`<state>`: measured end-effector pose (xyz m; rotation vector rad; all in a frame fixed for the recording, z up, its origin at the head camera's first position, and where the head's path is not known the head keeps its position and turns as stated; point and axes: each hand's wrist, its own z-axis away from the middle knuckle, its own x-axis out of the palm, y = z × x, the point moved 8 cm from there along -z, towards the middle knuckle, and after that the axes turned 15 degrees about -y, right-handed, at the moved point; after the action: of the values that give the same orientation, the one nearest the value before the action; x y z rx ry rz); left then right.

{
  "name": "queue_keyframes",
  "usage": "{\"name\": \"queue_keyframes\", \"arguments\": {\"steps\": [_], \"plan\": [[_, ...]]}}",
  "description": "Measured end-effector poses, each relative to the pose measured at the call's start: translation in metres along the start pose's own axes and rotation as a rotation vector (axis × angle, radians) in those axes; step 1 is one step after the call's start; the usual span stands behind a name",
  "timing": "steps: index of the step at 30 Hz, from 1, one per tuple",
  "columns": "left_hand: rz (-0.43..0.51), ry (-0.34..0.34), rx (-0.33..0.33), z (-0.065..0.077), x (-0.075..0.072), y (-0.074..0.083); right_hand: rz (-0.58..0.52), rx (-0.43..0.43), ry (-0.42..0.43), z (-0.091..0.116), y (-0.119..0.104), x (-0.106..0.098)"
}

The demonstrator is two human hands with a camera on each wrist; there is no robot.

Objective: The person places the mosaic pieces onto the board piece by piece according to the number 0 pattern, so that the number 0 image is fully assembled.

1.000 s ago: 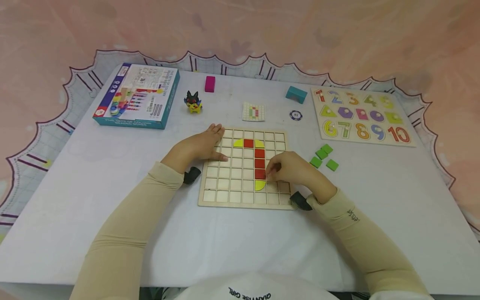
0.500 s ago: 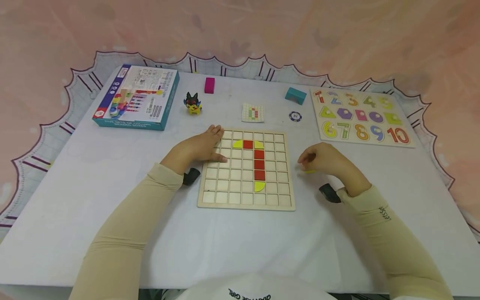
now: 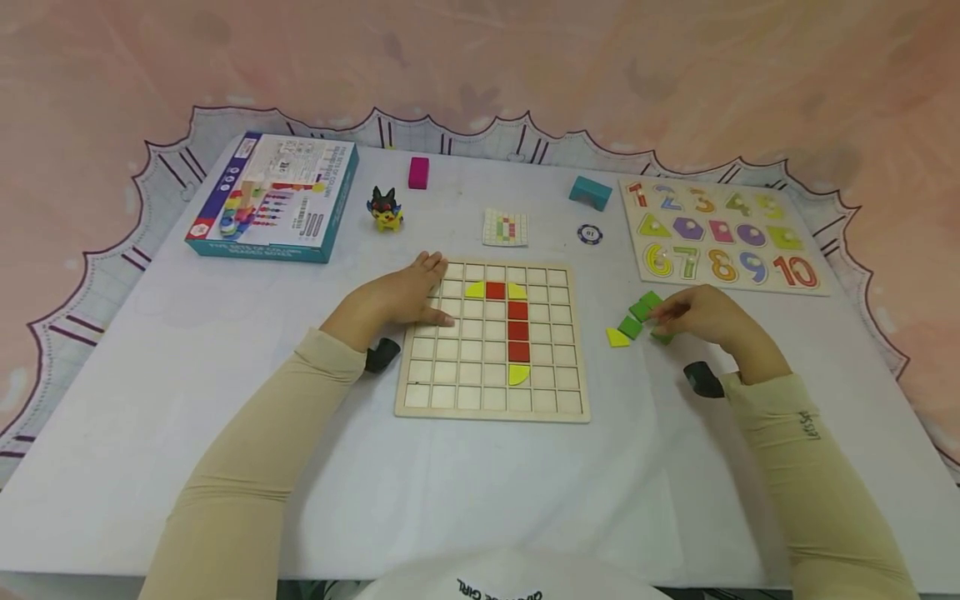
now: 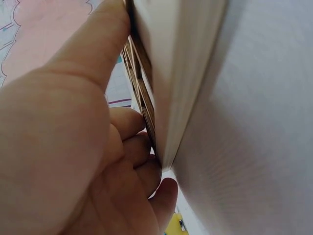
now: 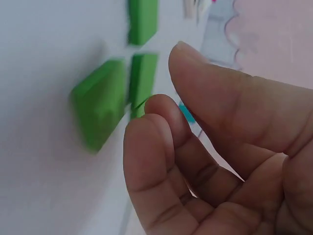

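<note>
My left hand point(image 3: 405, 292) rests on the left side of a wooden grid board point(image 3: 457, 403), thumb on the cells. In the left wrist view its fingertips are at the board's edge. Red square tiles point(image 3: 518, 331) and yellow rounded tiles point(image 3: 519, 373) sit in some of the cells. To the right of the board, my right hand point(image 3: 697, 317) hovers over several green square tiles point(image 3: 630, 327). Nothing shows between its thumb and loosely bent fingers in the right wrist view, where a green tile point(image 5: 100, 105) lies just beyond. One yellow tile point(image 3: 617, 337) lies beside the green ones.
Behind the board lie a small pattern card point(image 3: 506, 227) and a round chip point(image 3: 589, 234). A number puzzle point(image 3: 731, 237) is at the back right, near a teal block point(image 3: 591, 192). A boxed toy point(image 3: 273, 196), a figurine point(image 3: 386, 210) and a pink block point(image 3: 418, 173) stand at the back left.
My right hand has moved right, from the board to the green tiles. The yellow tile seen under its fingers half a second ago now lies free on the table. My left hand stays put.
</note>
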<state>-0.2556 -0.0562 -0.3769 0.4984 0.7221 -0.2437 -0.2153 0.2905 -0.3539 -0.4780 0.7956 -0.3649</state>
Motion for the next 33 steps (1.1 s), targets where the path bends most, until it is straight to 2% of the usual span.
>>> {"name": "queue_keyframes", "arguments": {"steps": [6,11,16,25,33], "plan": [[-0.002,0.004,-0.001,-0.002,0.001,-0.002,-0.030,0.015,0.014,-0.002,0.017,0.000],[-0.006,0.006,0.002,-0.001,0.001,-0.002,-0.036,0.023,0.035,-0.006,0.023,0.002],[-0.012,0.007,-0.007,0.001,0.001,-0.002,-0.022,0.009,0.030,-0.008,0.020,0.004],[-0.005,0.007,0.002,-0.001,0.001,-0.002,0.034,0.041,0.021,-0.009,0.011,0.012],[-0.013,0.005,-0.003,-0.001,0.001,-0.003,0.061,0.018,0.054,-0.004,0.003,0.014]]}}
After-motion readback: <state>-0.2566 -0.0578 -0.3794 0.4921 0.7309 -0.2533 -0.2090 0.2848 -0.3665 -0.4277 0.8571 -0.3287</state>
